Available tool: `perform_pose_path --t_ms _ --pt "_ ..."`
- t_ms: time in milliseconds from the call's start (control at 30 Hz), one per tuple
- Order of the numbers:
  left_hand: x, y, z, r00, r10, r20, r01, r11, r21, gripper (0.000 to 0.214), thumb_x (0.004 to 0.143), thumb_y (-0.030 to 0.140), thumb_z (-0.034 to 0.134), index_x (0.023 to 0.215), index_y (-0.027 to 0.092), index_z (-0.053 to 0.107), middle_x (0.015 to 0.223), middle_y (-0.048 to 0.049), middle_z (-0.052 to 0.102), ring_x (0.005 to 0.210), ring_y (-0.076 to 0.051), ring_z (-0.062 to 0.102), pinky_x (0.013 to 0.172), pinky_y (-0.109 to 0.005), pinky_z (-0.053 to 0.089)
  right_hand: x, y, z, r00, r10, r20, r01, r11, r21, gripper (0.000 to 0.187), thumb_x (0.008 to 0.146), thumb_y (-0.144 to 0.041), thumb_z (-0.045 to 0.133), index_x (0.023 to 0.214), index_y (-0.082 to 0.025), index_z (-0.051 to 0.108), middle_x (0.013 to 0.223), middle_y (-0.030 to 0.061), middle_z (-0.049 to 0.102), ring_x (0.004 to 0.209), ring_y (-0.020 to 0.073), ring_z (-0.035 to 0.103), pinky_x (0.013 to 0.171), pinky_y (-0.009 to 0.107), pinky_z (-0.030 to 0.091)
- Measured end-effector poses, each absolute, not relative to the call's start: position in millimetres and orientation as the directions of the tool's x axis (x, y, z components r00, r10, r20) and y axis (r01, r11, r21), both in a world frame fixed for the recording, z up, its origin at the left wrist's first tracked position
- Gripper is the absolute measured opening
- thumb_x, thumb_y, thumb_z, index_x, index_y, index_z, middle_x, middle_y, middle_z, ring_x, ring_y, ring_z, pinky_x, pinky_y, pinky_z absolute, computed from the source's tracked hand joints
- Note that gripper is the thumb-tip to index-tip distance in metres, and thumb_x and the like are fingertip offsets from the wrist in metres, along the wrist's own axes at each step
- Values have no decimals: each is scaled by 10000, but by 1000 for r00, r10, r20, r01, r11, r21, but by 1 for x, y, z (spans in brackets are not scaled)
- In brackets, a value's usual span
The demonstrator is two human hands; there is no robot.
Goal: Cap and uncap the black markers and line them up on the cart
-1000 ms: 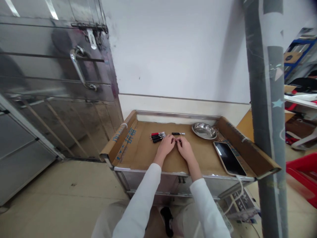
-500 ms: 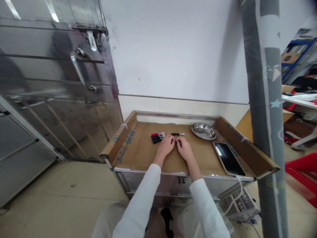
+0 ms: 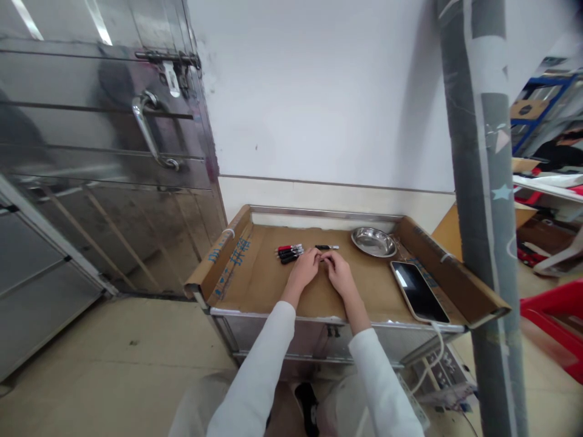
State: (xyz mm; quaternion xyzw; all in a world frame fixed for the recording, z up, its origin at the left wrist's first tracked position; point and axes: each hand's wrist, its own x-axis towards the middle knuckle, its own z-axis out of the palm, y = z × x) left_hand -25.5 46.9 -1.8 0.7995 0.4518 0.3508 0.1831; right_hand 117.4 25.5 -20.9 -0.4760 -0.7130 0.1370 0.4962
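Observation:
Close together over the middle of the cardboard-lined table top (image 3: 264, 285), my left hand (image 3: 307, 266) and my right hand (image 3: 337, 270) meet at the fingertips. Both have their fingers curled in and closed. Whatever they pinch between them is small, dark and mostly hidden by the fingers. Beside my left hand lies a row of several pens, a red pen (image 3: 286, 247) at the back and black pens (image 3: 288, 258) in front. A single black pen with a pale end (image 3: 327, 247) lies just beyond my right hand.
A round steel bowl (image 3: 374, 241) stands at the back right. In front of it lies a phone (image 3: 419, 292) with a white cable (image 3: 438, 347) hanging over the table's front edge. Cardboard sides (image 3: 449, 267) border the table. A wrapped grey pipe (image 3: 489, 182) rises at the right.
My fingertips have drawn slightly closer together, and my right hand has shifted a little. The pens, bowl and phone lie as before; the view has turned slightly.

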Motion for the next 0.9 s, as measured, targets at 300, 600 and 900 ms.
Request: perform_pose_path --t_ms 300,600,900 --pt "-27 38 7 317 882 348 558 -470 684 261 990 255 286 1085 235 528 1028 -58 677 968 -182 638 876 -320 481 110 14 -7 16 838 546 374 501 -780 191 892 -331 450 967 -221 588 990 75 701 919 201 681 862 325 510" --pt "-26 37 9 295 890 348 573 -456 680 274 992 272 278 1144 227 501 1050 -68 671 945 -180 645 870 -323 486 112 17 -12 -45 853 519 444 483 -755 180 866 -335 484 901 -223 622 906 47 724 858 205 695 816 321 522" --pt "-24 38 8 281 862 422 624 -498 602 272 962 185 296 1122 191 517 1063 -94 650 1011 -194 623 928 -347 473 112 17 -9 -11 845 535 502 467 -728 204 863 -317 451 891 -224 631 885 53 720 814 205 676 799 323 511"
